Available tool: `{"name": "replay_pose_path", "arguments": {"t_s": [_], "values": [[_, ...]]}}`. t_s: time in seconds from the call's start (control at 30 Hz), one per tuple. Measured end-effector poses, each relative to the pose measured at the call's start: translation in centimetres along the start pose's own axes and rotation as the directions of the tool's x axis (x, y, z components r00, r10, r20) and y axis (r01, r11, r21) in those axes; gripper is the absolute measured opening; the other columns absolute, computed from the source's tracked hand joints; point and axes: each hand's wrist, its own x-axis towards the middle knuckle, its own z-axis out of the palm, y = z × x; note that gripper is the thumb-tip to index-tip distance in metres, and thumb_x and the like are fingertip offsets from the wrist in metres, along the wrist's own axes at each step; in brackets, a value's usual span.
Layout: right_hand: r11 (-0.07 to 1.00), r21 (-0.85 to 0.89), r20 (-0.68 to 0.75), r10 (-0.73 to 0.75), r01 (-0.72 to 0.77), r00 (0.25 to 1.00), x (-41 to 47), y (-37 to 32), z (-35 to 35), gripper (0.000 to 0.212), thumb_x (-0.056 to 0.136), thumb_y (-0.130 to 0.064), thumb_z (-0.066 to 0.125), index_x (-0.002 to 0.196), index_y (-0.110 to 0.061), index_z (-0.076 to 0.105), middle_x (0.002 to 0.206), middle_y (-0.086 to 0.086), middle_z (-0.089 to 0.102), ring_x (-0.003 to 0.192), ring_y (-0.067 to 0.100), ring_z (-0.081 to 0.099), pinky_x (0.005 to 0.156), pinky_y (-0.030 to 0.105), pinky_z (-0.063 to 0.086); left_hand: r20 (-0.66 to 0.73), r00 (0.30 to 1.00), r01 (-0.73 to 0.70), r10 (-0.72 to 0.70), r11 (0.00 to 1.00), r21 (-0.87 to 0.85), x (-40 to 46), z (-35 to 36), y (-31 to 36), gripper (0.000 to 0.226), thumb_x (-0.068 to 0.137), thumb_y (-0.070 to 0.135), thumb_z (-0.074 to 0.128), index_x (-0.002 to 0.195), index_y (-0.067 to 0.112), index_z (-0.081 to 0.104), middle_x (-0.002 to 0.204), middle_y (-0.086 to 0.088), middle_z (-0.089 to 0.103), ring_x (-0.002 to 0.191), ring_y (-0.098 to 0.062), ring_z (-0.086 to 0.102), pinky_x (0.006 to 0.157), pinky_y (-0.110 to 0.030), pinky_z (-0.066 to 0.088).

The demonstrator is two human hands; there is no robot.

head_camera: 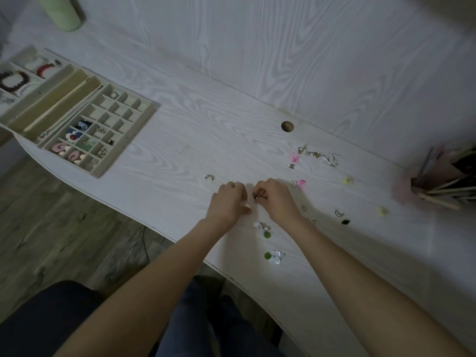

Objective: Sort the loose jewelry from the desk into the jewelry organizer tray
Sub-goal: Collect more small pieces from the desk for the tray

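Observation:
My right hand [277, 199] pinches a small dark earring [256, 196] just above the white desk [195, 140]. My left hand [228, 202] sits close beside it, fingers curled down onto the desk; whether it holds anything is hidden. Loose jewelry lies around: a silver ring [210, 177], pink flower earrings [295, 158], silver hook earrings [319, 157], green pom-pom earrings with clear discs [273, 255], yellow pom-poms [347, 180] and a black stud [345, 222]. The beige organizer tray [123, 150] stands at the far left with several filled compartments.
A round cable hole [287, 126] opens near the desk's back edge. A pink holder with wooden sticks [438, 186] stands at the right. A green cylinder [63, 14] is at the back left. The curved front edge drops to the wooden floor [64, 228].

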Motion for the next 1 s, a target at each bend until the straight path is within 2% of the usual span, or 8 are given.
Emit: {"name": "replay_pose_path", "arguments": {"t_s": [0.17,0.3,0.47,0.6,0.7,0.8,0.9,1.0], "values": [[0.994,0.091,-0.047,0.062,-0.058,0.997,-0.6,1.1,0.1,0.013,0.081,0.005,0.065,0.084,-0.007,0.069,0.090,0.006,0.064,0.081,0.016,0.060,0.078,0.027,0.051,0.061,0.998,-0.002,0.004,1.000,-0.027,0.3,-0.1,0.7,0.026,0.083,0.015,0.068,0.102,0.004,0.055,0.110,-0.011,0.051,0.102,-0.027,0.051,0.082,-0.030,0.040],[0.926,0.344,-0.019,0.170,-0.153,0.985,-0.7,0.4,-0.1,0.013,0.083,0.004,0.064,0.084,-0.009,0.065,0.087,0.001,0.065,0.081,0.009,0.057,0.070,0.007,0.042,0.079,0.997,-0.014,0.017,0.999,-0.037,0.5,-1.0,0.5,0.018,0.085,0.016,0.066,0.091,0.007,0.052,0.102,-0.015,0.057,0.096,-0.029,0.053,0.073,-0.029,0.036],[0.626,0.721,0.107,0.323,-0.297,0.940,-0.3,-1.5,-0.2,0.019,0.084,0.002,0.064,0.077,-0.016,0.061,0.086,0.002,0.063,0.088,0.017,0.060,0.088,0.029,0.049,-0.025,1.000,-0.008,0.005,0.991,-0.135,-0.5,-4.0,-0.8,0.014,0.084,0.012,0.068,0.086,0.009,0.054,0.071,0.001,0.052,0.074,-0.019,0.051,0.069,-0.029,0.043],[0.362,0.872,0.269,0.209,-0.330,0.940,0.6,-4.9,0.0,0.017,0.087,0.007,0.058,0.081,-0.008,0.060,0.085,0.007,0.061,0.080,0.014,0.059,0.077,0.020,0.052,-0.132,0.990,0.028,-0.059,0.975,-0.222,-2.1,-8.1,-3.4,0.009,0.087,0.014,0.064,0.094,0.008,0.064,0.071,-0.004,0.059,0.068,-0.017,0.056,0.059,-0.023,0.040],[0.249,0.898,0.340,0.129,-0.363,0.931,1.8,-8.1,0.2,0.016,0.090,0.008,0.053,0.082,-0.005,0.058,0.083,0.010,0.060,0.078,0.015,0.059,0.072,0.017,0.056,-0.181,0.976,0.067,-0.123,0.956,-0.287,-3.2,-11.2,-6.6,0.009,0.089,0.015,0.063,0.094,0.011,0.069,0.075,-0.004,0.068,0.068,-0.009,0.061,0.055,-0.006,0.040],[0.241,0.898,0.362,0.067,-0.367,0.930,3.2,-11.2,0.7,0.013,0.091,0.008,0.051,0.084,-0.001,0.058,0.087,0.014,0.059,0.085,0.018,0.061,0.080,0.020,0.056,-0.239,0.954,0.095,-0.180,0.940,-0.328,-3.9,-13.8,-9.9,0.015,0.091,0.012,0.061,0.102,0.012,0.070,0.081,-0.004,0.073,0.073,-0.006,0.064,0.062,-0.002,0.041],[0.269,0.896,0.362,0.022,-0.355,0.932,5.0,-14.7,1.3,0.014,0.091,0.009,0.051,0.084,0.000,0.059,0.088,0.014,0.061,0.086,0.016,0.064,0.081,0.018,0.055,-0.274,0.935,0.115,-0.225,0.923,-0.367,-3.9,-16.4,-13.4,0.022,0.093,0.008,0.057,0.113,0.008,0.067,0.092,-0.007,0.073,0.081,-0.010,0.067,0.075,-0.016,0.047],[0.311,0.890,0.351,-0.004,-0.333,0.936,7.1,-18.5,2.2,0.015,0.090,0.010,0.052,0.085,-0.001,0.062,0.085,0.010,0.062,0.083,0.014,0.063,0.080,0.016,0.054,-0.305,0.921,0.109,-0.241,0.913,-0.393,-3.7,-19.2,-16.9,0.020,0.093,0.009,0.058,0.111,0.004,0.064,0.093,-0.008,0.072,0.071,-0.003,0.065,0.066,-0.008,0.045]]}}
